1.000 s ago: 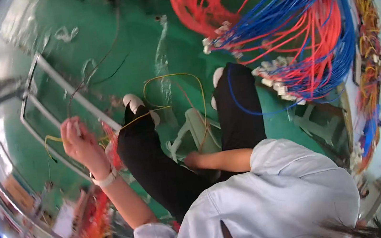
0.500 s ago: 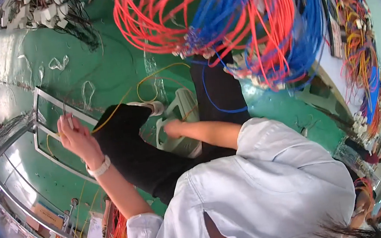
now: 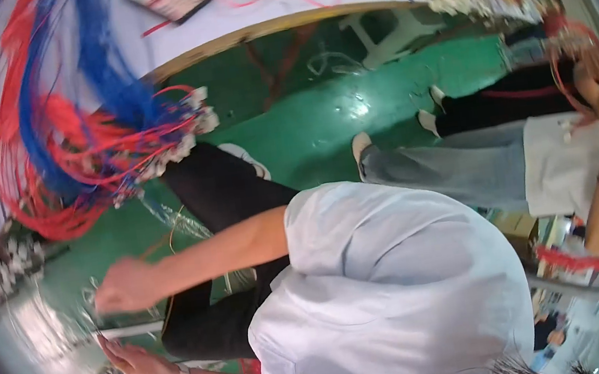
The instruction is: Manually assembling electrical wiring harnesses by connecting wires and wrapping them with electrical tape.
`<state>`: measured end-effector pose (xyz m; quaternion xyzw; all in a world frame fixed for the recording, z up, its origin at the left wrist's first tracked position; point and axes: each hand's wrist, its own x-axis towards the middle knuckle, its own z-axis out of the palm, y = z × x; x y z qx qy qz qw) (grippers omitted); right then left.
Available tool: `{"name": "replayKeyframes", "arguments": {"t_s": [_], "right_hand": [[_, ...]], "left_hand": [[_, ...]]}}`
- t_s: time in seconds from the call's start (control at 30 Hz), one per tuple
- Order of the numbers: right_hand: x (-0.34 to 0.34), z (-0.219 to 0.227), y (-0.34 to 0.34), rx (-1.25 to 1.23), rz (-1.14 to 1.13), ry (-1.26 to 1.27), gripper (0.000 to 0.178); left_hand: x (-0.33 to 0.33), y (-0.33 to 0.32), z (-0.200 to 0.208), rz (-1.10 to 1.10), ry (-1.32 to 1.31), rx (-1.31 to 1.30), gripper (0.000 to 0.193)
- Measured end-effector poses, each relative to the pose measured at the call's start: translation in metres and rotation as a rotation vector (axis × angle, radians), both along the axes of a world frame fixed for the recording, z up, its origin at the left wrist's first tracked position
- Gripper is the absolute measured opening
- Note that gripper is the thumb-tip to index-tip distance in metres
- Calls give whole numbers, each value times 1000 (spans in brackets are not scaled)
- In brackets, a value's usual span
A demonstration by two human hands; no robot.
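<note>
My right hand [image 3: 127,285] is closed and blurred at the left of the view, reaching across over my black trousers [image 3: 220,190]. Whatever its fingers hold is too smeared to name. A thin yellow-orange wire [image 3: 175,230] runs close behind its wrist. Just below it, my left hand [image 3: 139,362], with a pale band on the wrist, has its fingers stretched out. Nothing shows clearly in it. The two hands are apart, near a metal frame [image 3: 137,330]. Above them, bundles of red wires [image 3: 53,212] and blue wires [image 3: 102,69] with white connectors [image 3: 181,151] hang over the table's edge.
The white table [image 3: 269,11] carries more wires and a flat dark-edged item [image 3: 173,1]. A pale plastic stool [image 3: 390,39] stands beneath it. At the right, another person in a white top [image 3: 561,160] handles reddish wires. The floor [image 3: 306,122] is green.
My view has swung to the right, so the wire bundles now lie at the left and the co-worker shows. My right hand has left the pale stool and come near my left hand.
</note>
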<state>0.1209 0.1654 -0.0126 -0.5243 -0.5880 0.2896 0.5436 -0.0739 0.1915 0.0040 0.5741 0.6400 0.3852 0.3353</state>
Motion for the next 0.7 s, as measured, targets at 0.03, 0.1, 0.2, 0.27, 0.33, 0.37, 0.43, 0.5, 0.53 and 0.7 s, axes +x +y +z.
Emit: {"name": "replayKeyframes", "arguments": {"t_s": [0.03, 0.1, 0.2, 0.27, 0.33, 0.37, 0.43, 0.5, 0.53, 0.7], "right_hand": [[-11, 15, -10, 86, -33, 109, 17], [-29, 37, -20, 188, -12, 109, 17], [-35, 43, -12, 211, 101, 57, 17], [-48, 35, 0, 342, -75, -263, 15], [-49, 42, -9, 414, -46, -165, 12], [-49, 39, -10, 454, -64, -181, 12], [-43, 40, -17, 33, 242, -309, 8], [-55, 43, -25, 10, 208, -413, 6], [-56, 48, -35, 165, 106, -381, 6], [-58, 63, -49, 389, 12, -386, 9]], "left_hand": [[10, -15, 9, 32, -125, -33, 45], [-29, -17, -23, -351, 456, 575, 44], [-1, -31, 11, -94, -314, 137, 42], [24, -61, 46, -182, -284, 219, 39], [-3, -70, 47, -146, 78, 293, 32], [-4, -76, 51, -220, 157, 397, 30], [-7, -86, 49, -258, 167, 443, 27], [-16, -100, 53, -103, -11, 294, 30], [-15, -105, 59, -149, -363, 204, 33], [-8, -111, 61, -3, -948, -179, 40]]}}
